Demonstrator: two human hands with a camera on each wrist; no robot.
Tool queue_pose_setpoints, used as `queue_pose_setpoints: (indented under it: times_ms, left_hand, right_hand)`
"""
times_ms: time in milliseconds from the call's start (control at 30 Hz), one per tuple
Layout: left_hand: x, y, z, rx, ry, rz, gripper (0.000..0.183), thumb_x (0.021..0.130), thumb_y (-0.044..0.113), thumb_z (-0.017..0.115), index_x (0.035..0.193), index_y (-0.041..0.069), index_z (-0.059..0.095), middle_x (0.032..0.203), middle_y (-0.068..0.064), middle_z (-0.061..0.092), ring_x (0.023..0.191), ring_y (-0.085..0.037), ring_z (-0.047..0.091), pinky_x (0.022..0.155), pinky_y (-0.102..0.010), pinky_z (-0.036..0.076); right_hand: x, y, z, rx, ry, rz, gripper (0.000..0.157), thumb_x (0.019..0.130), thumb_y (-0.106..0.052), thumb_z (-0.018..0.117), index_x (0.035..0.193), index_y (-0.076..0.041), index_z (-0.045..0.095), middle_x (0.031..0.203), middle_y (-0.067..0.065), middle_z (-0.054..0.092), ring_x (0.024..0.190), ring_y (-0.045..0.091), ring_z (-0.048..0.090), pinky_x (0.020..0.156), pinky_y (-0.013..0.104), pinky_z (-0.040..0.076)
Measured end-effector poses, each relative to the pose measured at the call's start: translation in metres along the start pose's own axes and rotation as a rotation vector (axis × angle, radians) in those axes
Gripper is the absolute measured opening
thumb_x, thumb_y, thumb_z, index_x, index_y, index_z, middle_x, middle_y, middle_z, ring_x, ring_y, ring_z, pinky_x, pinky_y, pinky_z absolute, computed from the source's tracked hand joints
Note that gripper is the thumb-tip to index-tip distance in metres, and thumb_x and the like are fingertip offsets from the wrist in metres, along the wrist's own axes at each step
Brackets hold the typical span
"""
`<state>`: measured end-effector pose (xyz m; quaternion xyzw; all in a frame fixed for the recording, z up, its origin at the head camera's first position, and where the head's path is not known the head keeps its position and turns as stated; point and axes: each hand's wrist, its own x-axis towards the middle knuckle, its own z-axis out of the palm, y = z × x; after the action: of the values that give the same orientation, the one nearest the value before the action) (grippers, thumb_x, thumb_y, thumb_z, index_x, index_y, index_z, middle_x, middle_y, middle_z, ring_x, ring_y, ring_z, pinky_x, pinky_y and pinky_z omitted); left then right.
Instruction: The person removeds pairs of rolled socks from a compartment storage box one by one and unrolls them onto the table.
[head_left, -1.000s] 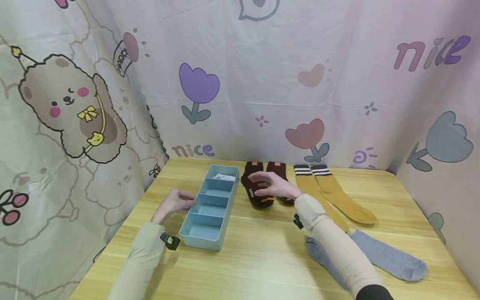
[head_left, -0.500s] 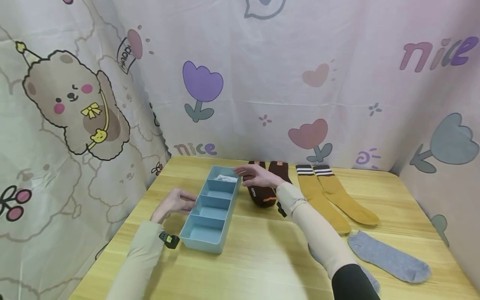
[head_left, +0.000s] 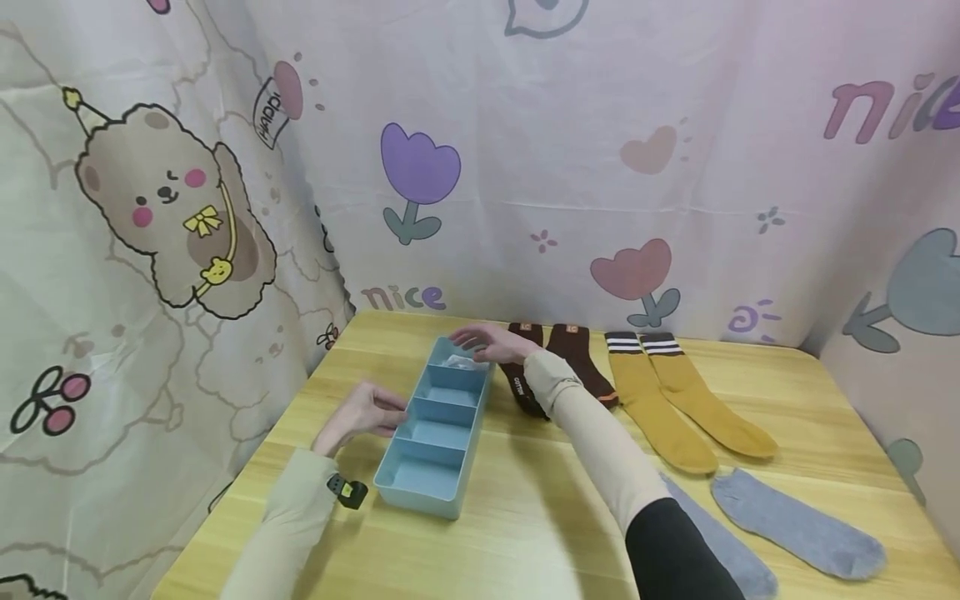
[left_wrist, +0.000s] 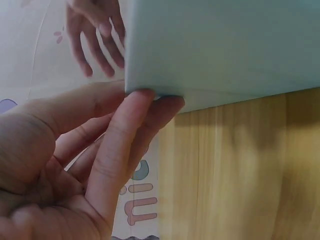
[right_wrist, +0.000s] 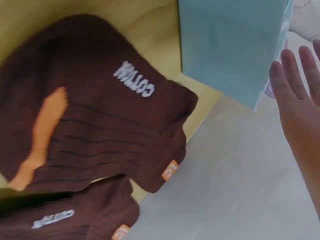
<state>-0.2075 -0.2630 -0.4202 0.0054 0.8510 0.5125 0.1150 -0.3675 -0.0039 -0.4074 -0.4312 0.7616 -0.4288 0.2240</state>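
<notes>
A pale blue divided storage box (head_left: pixel 459 492) stands lengthwise on the table, with a crumpled white item (head_left: pixel 461 362) in its far compartment. At the box's left rim my left hand (head_left: pixel 367 412) pinches the wall; in the left wrist view its fingers (left_wrist: pixel 117 135) lie at the wall's edge. My right hand (head_left: pixel 491 343) hovers over the far end of the box, fingers extended and holding nothing. Under the right forearm lies a pair of brown socks (head_left: pixel 573 358), partly hidden by hand and sleeve; the right wrist view shows brown fabric (right_wrist: pixel 100 115) with white lettering and orange patches.
Two mustard socks (head_left: pixel 663 417) with black-and-white striped cuffs lie right of the brown pair. Nearer the front right are two grey socks (head_left: pixel 798 525), one partly covered by the right sleeve. A printed curtain (head_left: pixel 525 167) hangs behind the wooden table (head_left: pixel 540 533).
My right hand has moved left from above the brown socks to over the far compartment. The left hand stays at the box's rim. The head view has shifted slightly to the right.
</notes>
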Motion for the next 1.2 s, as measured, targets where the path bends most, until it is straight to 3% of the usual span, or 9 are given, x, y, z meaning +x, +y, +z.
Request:
queue_pose_setpoints:
  times_ms: [333, 767, 1000, 1200]
  left_hand:
    - [-0.011, -0.001, 0.007, -0.020, 0.001, 0.009, 0.031, 0.089, -0.002, 0.070, 0.117, -0.016, 0.066, 0.106, -0.035, 0.071, 0.085, -0.033, 0.076, 0.069, -0.035, 0.063]
    - [-0.015, 0.005, 0.010, 0.020, 0.003, 0.018, 0.028, 0.089, -0.002, 0.070, 0.115, -0.014, 0.068, 0.105, -0.033, 0.072, 0.084, -0.032, 0.076, 0.069, -0.035, 0.063]
    - [-0.017, 0.005, 0.010, 0.023, 0.023, 0.012, 0.027, 0.089, -0.002, 0.070, 0.113, -0.013, 0.069, 0.103, -0.033, 0.072, 0.082, -0.031, 0.076, 0.067, -0.033, 0.063]
    - [-0.016, 0.004, 0.011, 0.034, 0.023, 0.021, 0.027, 0.089, -0.002, 0.070, 0.113, -0.014, 0.069, 0.103, -0.033, 0.072, 0.081, -0.029, 0.076, 0.069, -0.036, 0.064]
  right_hand:
    - [0.029, -0.002, 0.008, -0.178, -0.142, 0.101, 0.068, 0.080, 0.019, 0.047, 0.144, -0.001, 0.051, 0.149, 0.021, 0.052, 0.140, 0.040, 0.048, 0.118, 0.047, 0.040]
    - [0.037, -0.004, 0.015, -0.311, -0.214, 0.218, 0.052, 0.092, 0.004, 0.057, 0.139, -0.018, 0.062, 0.149, 0.008, 0.057, 0.137, 0.031, 0.051, 0.114, 0.044, 0.044]
    - [0.041, -0.009, 0.018, -0.411, -0.233, 0.220, 0.049, 0.092, 0.005, 0.056, 0.137, -0.012, 0.063, 0.146, 0.012, 0.059, 0.134, 0.029, 0.055, 0.109, 0.039, 0.050]
    - [0.043, -0.009, 0.022, -0.538, -0.256, 0.222, 0.048, 0.095, 0.006, 0.054, 0.139, -0.010, 0.061, 0.144, 0.011, 0.060, 0.129, 0.021, 0.057, 0.112, 0.037, 0.048]
